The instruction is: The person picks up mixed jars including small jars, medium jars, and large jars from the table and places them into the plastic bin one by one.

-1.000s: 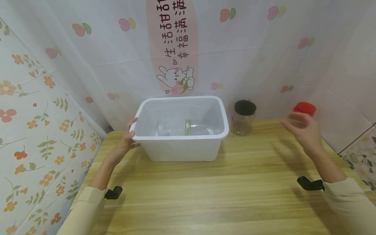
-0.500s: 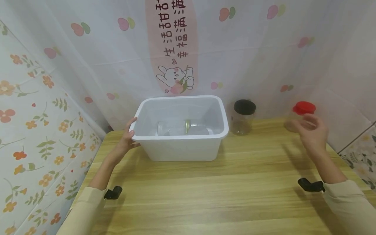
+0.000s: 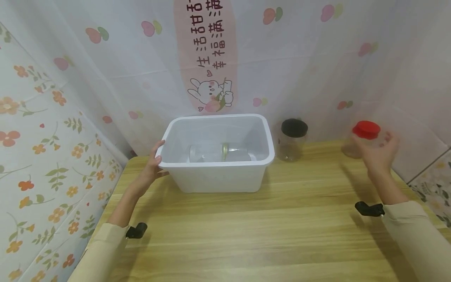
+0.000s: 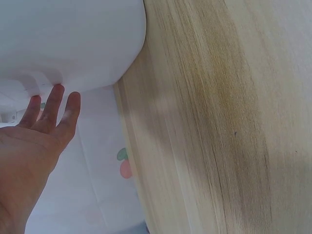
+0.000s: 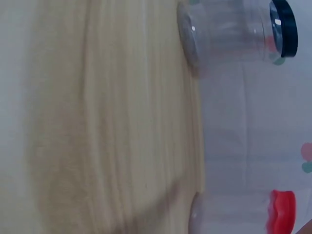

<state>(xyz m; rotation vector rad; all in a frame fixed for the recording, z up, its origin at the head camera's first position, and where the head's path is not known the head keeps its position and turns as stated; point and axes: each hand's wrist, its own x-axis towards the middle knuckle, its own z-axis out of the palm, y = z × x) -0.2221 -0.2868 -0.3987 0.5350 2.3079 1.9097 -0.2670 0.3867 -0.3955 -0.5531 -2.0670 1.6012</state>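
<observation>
A white plastic tub [image 3: 215,178] stands on the table, with a clear jar [image 3: 206,153] and a second clear jar with a gold-green ring [image 3: 237,154] lying inside. My left hand [image 3: 151,166] holds the tub's left rim. In the left wrist view, several fingers [image 4: 51,109] of it reach to the tub's outer wall. At the back right stands a clear jar with a red lid [image 3: 366,130]. My right hand [image 3: 380,154] is right in front of it, thumb to the jar's left and fingers spread to its right, overlapping the jar in the head view.
A clear jar with a black lid [image 3: 290,147] stands between the tub and the red-lidded jar. Behind the wooden table [image 3: 246,231] hangs a printed curtain [image 3: 310,58]; a floral sheet [image 3: 53,176] hangs along the left side.
My right hand has moved right and come up to the red-lidded jar, its fingers spreading beside it. My left hand and the tub stay where they were.
</observation>
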